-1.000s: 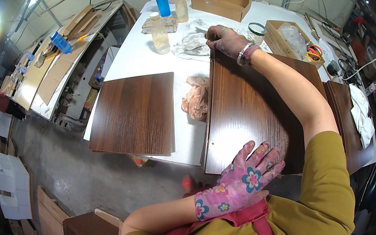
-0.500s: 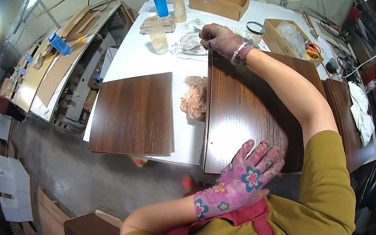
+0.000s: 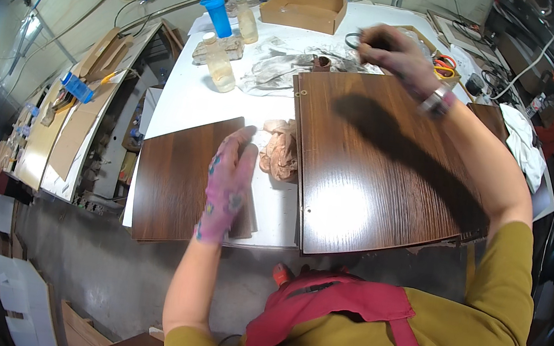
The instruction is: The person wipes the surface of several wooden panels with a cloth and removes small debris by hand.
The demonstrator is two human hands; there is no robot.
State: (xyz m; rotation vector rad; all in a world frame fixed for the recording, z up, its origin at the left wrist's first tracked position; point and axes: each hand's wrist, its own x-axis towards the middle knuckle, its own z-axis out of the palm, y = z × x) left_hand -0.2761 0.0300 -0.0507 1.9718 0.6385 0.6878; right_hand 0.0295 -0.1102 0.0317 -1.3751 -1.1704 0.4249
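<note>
Grip curled, contents unclear, on the stained purple-gloved right hand point(image 3: 397, 57); the pink floral-gloved left hand point(image 3: 225, 184), grip spread, overlaps a dark-brown wood-grain panel point(image 3: 174, 184).

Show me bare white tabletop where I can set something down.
Beyond the left brown board, left of the front bottle; also between the grey rag and crumpled brown cloth. Crowded: the far side, with the rear bottle, blue cup and cardboard box.

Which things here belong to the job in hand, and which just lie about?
Likely in use: smaller wood-grain panel, by the left hand; larger wood-grain panel, near the right hand.
Seemingly lying about: open cardboard box, blue cup, clear bottles.
</note>
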